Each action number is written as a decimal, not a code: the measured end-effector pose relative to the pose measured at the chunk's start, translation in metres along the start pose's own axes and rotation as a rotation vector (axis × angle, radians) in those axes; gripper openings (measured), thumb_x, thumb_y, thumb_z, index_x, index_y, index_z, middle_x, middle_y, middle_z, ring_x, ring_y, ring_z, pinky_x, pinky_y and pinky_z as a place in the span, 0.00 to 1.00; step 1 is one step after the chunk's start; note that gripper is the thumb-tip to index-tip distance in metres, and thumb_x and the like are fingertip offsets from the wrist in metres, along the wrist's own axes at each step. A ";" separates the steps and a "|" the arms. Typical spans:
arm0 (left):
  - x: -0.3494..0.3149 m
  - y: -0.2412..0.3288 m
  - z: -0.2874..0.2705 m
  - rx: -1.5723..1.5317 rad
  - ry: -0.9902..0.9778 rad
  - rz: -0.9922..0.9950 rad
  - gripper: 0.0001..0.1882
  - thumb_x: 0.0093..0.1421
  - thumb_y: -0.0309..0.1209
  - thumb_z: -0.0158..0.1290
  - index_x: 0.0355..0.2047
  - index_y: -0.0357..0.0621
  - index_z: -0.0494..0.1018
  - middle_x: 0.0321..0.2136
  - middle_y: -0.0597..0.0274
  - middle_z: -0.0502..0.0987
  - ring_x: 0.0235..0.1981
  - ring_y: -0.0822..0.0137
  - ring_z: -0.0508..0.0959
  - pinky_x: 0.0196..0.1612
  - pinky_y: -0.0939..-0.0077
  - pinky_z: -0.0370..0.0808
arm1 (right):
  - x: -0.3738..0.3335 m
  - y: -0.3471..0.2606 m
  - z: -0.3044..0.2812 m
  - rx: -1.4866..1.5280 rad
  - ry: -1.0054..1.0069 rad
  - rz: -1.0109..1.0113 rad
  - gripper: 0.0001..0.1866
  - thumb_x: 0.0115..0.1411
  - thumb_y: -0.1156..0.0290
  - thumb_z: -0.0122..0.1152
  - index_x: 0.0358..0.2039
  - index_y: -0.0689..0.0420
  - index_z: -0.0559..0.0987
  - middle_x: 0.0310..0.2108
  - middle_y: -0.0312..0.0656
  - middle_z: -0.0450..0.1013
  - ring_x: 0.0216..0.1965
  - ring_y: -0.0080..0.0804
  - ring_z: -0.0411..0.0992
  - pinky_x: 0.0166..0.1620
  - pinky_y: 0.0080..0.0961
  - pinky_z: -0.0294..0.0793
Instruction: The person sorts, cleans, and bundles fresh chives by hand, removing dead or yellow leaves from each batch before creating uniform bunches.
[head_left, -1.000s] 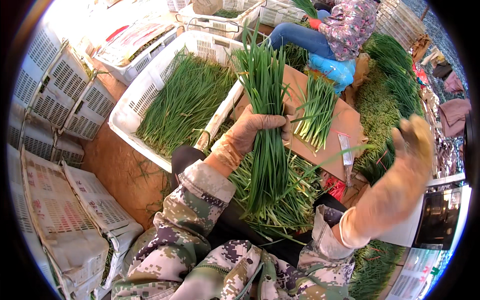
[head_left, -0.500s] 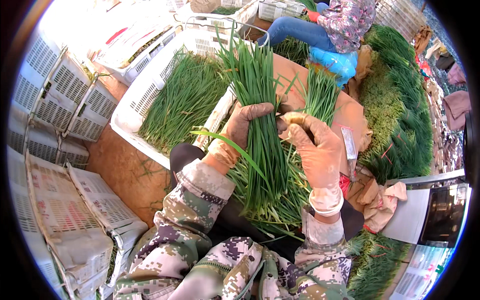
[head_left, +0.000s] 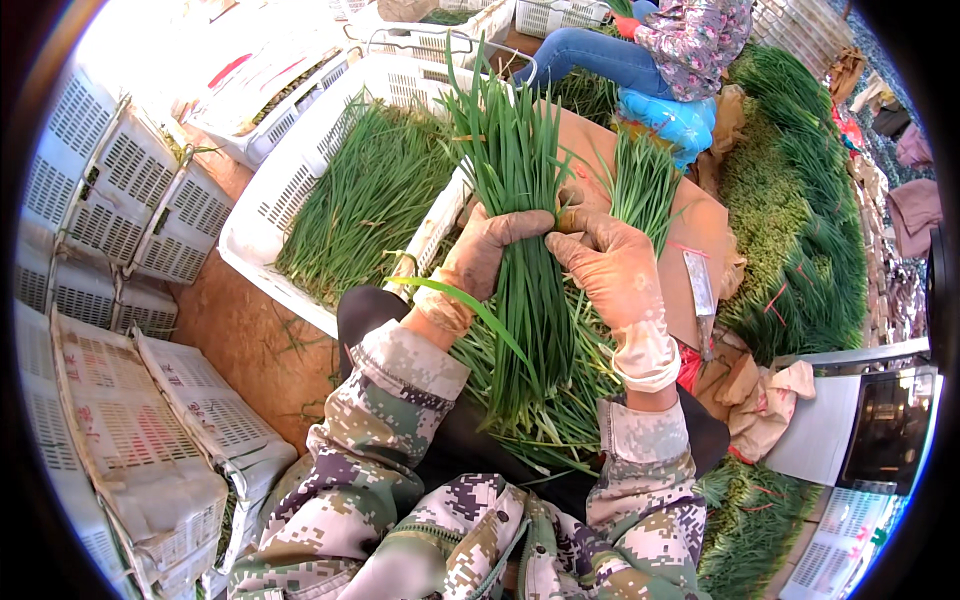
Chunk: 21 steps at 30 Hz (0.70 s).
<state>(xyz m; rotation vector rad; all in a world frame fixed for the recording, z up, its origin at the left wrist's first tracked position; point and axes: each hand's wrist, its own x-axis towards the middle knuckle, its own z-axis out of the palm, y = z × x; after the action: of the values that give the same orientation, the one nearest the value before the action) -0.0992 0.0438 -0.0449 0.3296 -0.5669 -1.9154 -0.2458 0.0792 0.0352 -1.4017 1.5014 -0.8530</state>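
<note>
My left hand (head_left: 485, 258), in a stained thin glove, is wrapped round a thick upright bunch of green garlic chives (head_left: 530, 310). Its thumb crosses the front of the stalks, and one pale bent blade sticks out beside the wrist. My right hand (head_left: 610, 262), gloved too, has its thumb and forefinger pinched together against the bunch's right side, close to the left thumb. What lies between those fingertips is too small to make out. Under the bunch, a loose heap of chives (head_left: 590, 375) covers my lap.
A white crate (head_left: 270, 240) of chives stands ahead on the left, with stacked crates (head_left: 130, 430) farther left. Another chive bunch (head_left: 642, 190) lies on a brown board (head_left: 700, 225). Tied chives (head_left: 800, 200) line the right side. A seated person (head_left: 680, 50) is at the far side.
My right hand has moved up and left, from just apart to touching the bunch beside my left thumb. The bunch has shifted slightly; my left hand keeps its grip.
</note>
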 end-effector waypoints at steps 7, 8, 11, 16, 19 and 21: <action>-0.006 0.004 0.009 0.075 0.026 0.045 0.23 0.53 0.26 0.61 0.51 0.35 0.73 0.40 0.56 0.80 0.35 0.62 0.83 0.37 0.66 0.85 | 0.006 0.022 -0.008 0.150 -0.010 -0.009 0.08 0.59 0.70 0.68 0.36 0.61 0.84 0.19 0.26 0.70 0.21 0.13 0.62 0.26 0.16 0.61; -0.006 0.004 0.010 0.074 0.026 0.045 0.23 0.53 0.26 0.61 0.51 0.35 0.73 0.40 0.56 0.80 0.35 0.62 0.83 0.37 0.66 0.85 | 0.004 0.021 -0.009 0.191 -0.011 0.018 0.07 0.59 0.70 0.68 0.35 0.60 0.84 0.20 0.27 0.71 0.21 0.13 0.62 0.26 0.15 0.61; -0.009 0.007 0.013 0.113 0.047 0.061 0.23 0.53 0.26 0.61 0.50 0.35 0.73 0.38 0.56 0.80 0.34 0.62 0.83 0.36 0.66 0.85 | -0.001 0.017 -0.006 0.303 0.030 0.037 0.07 0.60 0.69 0.68 0.34 0.59 0.83 0.22 0.28 0.73 0.21 0.13 0.63 0.26 0.14 0.61; -0.008 0.006 0.012 0.177 0.074 0.023 0.22 0.56 0.28 0.60 0.51 0.36 0.72 0.38 0.55 0.80 0.35 0.61 0.82 0.37 0.66 0.83 | -0.001 0.023 -0.008 0.436 0.064 0.014 0.08 0.62 0.68 0.65 0.34 0.60 0.82 0.25 0.32 0.76 0.21 0.14 0.69 0.25 0.12 0.65; -0.003 0.005 0.005 0.127 0.120 -0.007 0.19 0.53 0.25 0.62 0.46 0.38 0.75 0.35 0.60 0.80 0.32 0.64 0.82 0.35 0.68 0.83 | -0.003 0.016 -0.005 0.410 0.100 -0.085 0.10 0.66 0.66 0.60 0.37 0.61 0.80 0.28 0.36 0.78 0.20 0.18 0.72 0.23 0.13 0.69; -0.004 0.004 0.009 0.134 0.113 0.015 0.18 0.53 0.24 0.62 0.45 0.39 0.75 0.35 0.61 0.80 0.32 0.65 0.82 0.35 0.69 0.82 | -0.001 0.017 -0.004 0.411 0.103 -0.067 0.10 0.67 0.67 0.58 0.38 0.62 0.80 0.28 0.37 0.78 0.20 0.19 0.73 0.22 0.14 0.69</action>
<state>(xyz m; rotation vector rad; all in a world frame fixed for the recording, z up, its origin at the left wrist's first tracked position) -0.0991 0.0485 -0.0350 0.5152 -0.6221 -1.8357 -0.2561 0.0815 0.0216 -1.1204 1.2670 -1.2129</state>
